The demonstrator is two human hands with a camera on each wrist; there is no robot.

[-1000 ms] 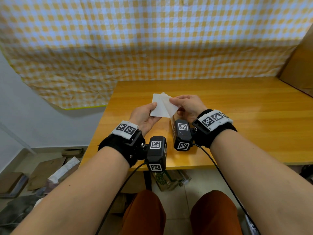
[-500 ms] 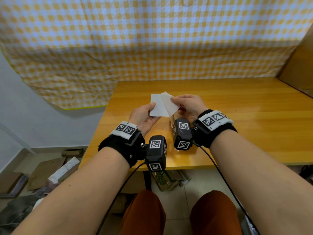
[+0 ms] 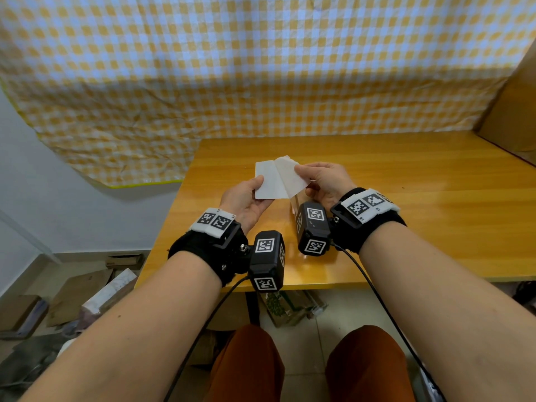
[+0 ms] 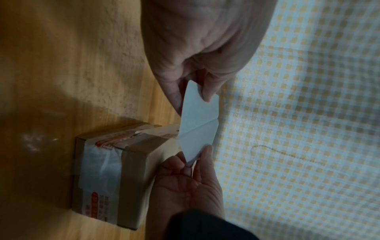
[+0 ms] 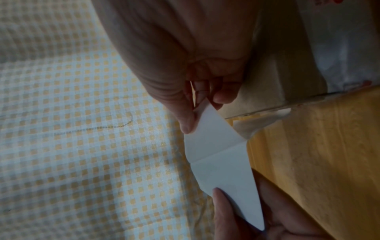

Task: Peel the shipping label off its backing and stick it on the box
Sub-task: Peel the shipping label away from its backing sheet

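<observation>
One box (image 4: 115, 164), taped in brown and clear tape, stands on the table (image 3: 406, 198) directly under both hands; in the head view the right wrist camera (image 3: 313, 227) hides almost all of it. Two white sheets, the label (image 3: 268, 181) and its backing (image 3: 291, 175), are held in the air above the box, joined along one line and splayed apart in a V. The left hand (image 3: 246, 198) pinches the near corner of the label between thumb and fingers; its grip is pressed together on the sheet. The right hand (image 3: 324, 181) pinches the far edge of the backing, thumb on top, its other fingers curled beneath. Which sheet carries the adhesive cannot be told for certain.

A checked cloth (image 3: 261, 68) hangs behind the table's far edge. One large carton (image 3: 513, 111) leans at the far right corner. The tabletop to the right of the hands lies open; the near edge runs just under the two wrist cameras, one per wrist, each with a cable. Cardboard scraps (image 3: 78, 291) lie on the floor to the left.
</observation>
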